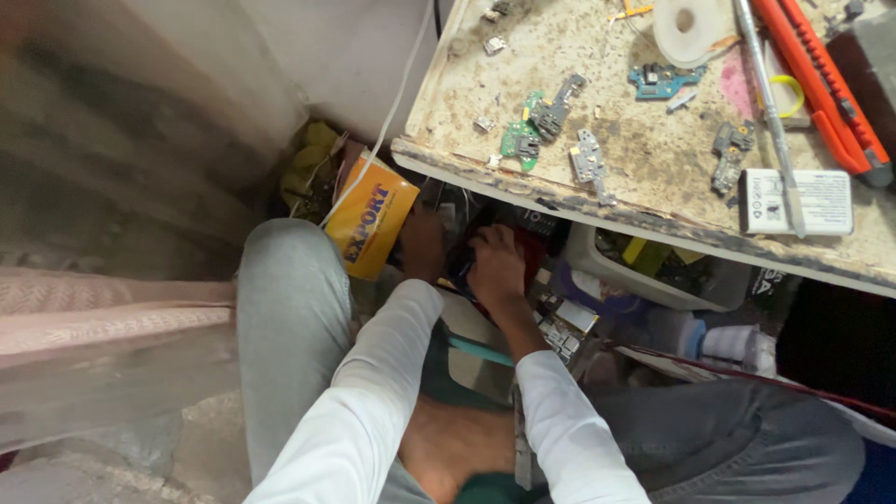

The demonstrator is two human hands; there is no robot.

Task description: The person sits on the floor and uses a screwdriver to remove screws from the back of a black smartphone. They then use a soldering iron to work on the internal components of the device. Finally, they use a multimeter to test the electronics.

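Both hands down below the desk (560, 201) edge, rummaging in a dark heap of phone parts (523, 229) on the floor. Left hand (422, 245) half hidden in shadow beside an orange packet (371, 217); fingers not readable, cannot tell if gripping. Right hand (496, 268) curled over the heap, fingers bent and pressed into it, nothing clearly pinched. Likely risks: snagging the white cable (392, 112), knocking small circuit boards (537, 121) off the cluttered edge, scraping knuckles on the underside.

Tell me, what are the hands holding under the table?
It cannot be told. Both the left hand and right hand reach into cluttered parts under the table; any grip is hidden.
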